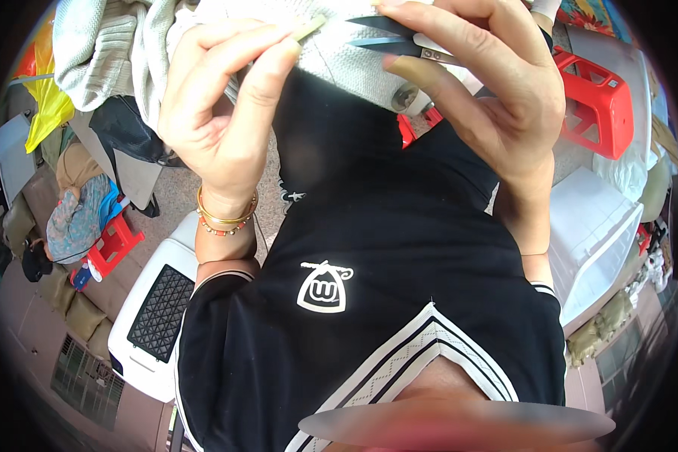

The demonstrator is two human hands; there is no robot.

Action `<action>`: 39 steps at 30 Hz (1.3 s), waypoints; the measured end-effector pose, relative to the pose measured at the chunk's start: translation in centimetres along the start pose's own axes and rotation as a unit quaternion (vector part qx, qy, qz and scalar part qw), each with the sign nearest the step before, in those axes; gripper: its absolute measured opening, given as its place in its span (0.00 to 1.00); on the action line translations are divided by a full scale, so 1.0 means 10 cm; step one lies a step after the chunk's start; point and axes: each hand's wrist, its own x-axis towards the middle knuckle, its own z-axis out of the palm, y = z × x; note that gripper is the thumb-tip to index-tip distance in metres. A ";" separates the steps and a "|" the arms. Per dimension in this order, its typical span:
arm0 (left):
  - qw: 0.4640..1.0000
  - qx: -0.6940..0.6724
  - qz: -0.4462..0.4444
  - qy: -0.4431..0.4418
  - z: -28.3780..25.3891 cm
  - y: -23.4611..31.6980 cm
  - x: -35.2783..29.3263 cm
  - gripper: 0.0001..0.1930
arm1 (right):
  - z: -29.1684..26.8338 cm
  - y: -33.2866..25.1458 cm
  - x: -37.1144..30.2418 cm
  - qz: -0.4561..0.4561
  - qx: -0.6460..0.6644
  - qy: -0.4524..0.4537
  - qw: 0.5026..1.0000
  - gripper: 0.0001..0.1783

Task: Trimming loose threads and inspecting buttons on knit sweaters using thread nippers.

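Observation:
My left hand (226,105) pinches a small pale-green strip (309,29) between thumb and fingertips. In my right hand (497,83) is a pair of thread snips (393,47), its dark blades apart and pointing left toward the strip. A small gap separates the blade tips from the strip. Beneath both hands, a white knitted garment (346,75) lies across my lap, with a round grey button (404,96) near its edge. What the right fingertips touch at the top edge is partly cut off.
More pale ribbed knitwear (98,56) is heaped at the far left, above a black bag (132,132). A red plastic stool (599,102) and a translucent bin (591,237) stand on the right. At left are a white case (147,331) and a person in a patterned top (79,218).

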 end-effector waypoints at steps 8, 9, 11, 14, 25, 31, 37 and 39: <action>0.998 -0.064 -0.006 0.010 0.03 -0.05 -0.04 0.07 | 0.03 -0.05 0.06 0.000 -0.027 0.009 1.000 0.23; 0.998 -0.064 -0.007 0.015 0.03 -0.06 -0.05 0.07 | 0.03 -0.05 0.07 0.001 -0.025 0.009 1.000 0.23; 0.998 -0.066 -0.008 0.021 0.04 -0.06 -0.05 0.07 | 0.03 -0.06 0.08 0.001 -0.026 0.007 1.000 0.22; 0.998 -0.061 -0.004 0.024 0.05 -0.07 -0.06 0.07 | 0.05 -0.05 0.08 0.000 -0.027 0.003 1.000 0.22; 0.995 -0.084 0.009 0.050 0.10 -0.09 -0.06 0.07 | 0.08 -0.05 0.09 0.014 0.012 -0.017 1.000 0.21; 0.994 -0.093 -0.013 0.051 0.10 -0.08 -0.08 0.06 | 0.09 0.01 0.09 0.003 0.059 -0.009 0.998 0.21; 0.994 -0.100 -0.007 0.054 0.10 -0.08 -0.07 0.06 | 0.09 0.02 0.08 0.002 0.042 -0.001 0.999 0.21; 0.993 -0.101 -0.003 0.054 0.10 -0.10 -0.07 0.06 | 0.08 0.01 0.08 0.005 0.043 -0.005 0.999 0.21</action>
